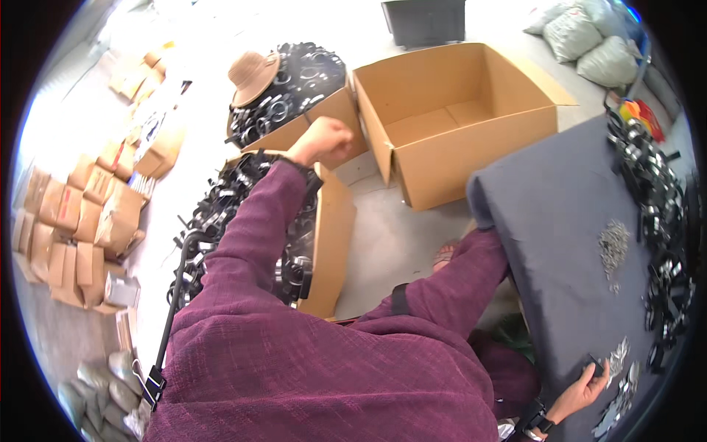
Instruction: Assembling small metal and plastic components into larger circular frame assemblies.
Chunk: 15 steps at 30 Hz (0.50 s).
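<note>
My left hand (324, 140) is stretched forward above the gap between the cardboard boxes. Its fingers are curled into a fist; what is inside them, if anything, cannot be seen. Below that arm, an open carton (335, 243) is heaped with black and silver ring-shaped parts (217, 214). At the lower right, my right hand (580, 392) pinches a small black piece (593, 364) over the grey cloth-covered table (552, 221). Close to its fingertips lie a small pile of silver metal pieces (617, 357) and some flat metal strips (622, 398).
A large open cardboard box (471, 151) stands ahead. Left of it, another carton of ring parts (305, 70) bears a tan hat (252, 76). More ring parts (655, 199) and small metal pieces (613, 247) lie on the table. Stacked cartons (92, 214) stand left; a dark bin (425, 23) is far ahead.
</note>
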Tool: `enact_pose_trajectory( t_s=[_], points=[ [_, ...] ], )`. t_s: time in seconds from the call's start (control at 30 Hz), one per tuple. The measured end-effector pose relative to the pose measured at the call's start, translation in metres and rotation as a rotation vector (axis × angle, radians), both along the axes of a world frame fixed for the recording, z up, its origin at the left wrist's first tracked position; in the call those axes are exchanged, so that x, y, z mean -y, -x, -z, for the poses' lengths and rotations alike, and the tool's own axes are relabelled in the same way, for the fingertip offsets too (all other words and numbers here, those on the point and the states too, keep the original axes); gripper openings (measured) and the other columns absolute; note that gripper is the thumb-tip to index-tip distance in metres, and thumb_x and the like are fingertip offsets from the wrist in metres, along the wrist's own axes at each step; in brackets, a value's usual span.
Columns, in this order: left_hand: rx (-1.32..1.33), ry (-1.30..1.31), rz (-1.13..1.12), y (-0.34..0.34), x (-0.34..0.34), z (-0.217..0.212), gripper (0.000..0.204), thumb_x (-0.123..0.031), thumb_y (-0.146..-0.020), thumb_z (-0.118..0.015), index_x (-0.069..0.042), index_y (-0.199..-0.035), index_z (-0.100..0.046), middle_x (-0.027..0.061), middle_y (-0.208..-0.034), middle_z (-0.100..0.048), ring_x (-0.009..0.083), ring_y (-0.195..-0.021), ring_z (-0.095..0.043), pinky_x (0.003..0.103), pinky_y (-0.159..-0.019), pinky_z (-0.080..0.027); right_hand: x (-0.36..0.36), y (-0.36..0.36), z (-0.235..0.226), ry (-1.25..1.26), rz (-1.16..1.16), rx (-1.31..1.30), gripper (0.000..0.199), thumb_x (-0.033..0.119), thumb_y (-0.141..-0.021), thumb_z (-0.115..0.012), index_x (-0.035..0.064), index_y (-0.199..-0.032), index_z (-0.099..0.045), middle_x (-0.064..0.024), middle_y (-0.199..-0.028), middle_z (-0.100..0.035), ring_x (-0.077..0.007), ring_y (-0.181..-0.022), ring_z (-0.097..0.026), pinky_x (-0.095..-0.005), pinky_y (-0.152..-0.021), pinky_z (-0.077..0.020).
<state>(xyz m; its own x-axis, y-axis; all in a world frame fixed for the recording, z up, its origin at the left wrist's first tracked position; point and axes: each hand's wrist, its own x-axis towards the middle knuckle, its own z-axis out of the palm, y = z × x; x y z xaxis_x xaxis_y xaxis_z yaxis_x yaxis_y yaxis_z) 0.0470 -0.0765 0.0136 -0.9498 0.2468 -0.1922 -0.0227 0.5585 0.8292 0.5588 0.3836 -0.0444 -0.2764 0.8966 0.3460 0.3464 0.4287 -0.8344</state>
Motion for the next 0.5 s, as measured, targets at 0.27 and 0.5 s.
enact_pose_trajectory(
  t_s=[0.27, 0.5],
  points=[
    [0.276, 0.682, -0.151, -0.032, 0.130, 0.107, 0.012, -0.010, -0.076, -0.067, 0.000, -0.081, -0.070, 0.0120, -0.072, -0.069, 0.0229, -0.057, -0.068, 0.034, -0.051, -0.055, -0.008, 0.015, 0.011, -0.173, -0.094, 0.166, 0.036, 0.010, -0.097, -0.050, -0.0006, -0.131, -0.050, -0.0091, -0.129, -0.056, -0.0164, -0.101, -0.054, -0.0280, -0.089, -0.0415],
    [-0.135, 1.213, 0.134, -0.045, 0.126, 0.197, 0.026, -0.016, -0.073, -0.067, -0.004, -0.096, -0.071, 0.0178, -0.090, -0.070, 0.0304, -0.083, -0.070, 0.040, -0.072, -0.056, -0.007, 0.001, 0.001, -0.081, -0.023, 0.150, 0.036, 0.007, -0.096, -0.051, -0.0016, -0.132, -0.050, -0.0107, -0.128, -0.056, -0.0187, -0.109, -0.054, -0.0298, -0.093, -0.0413]
  ],
)
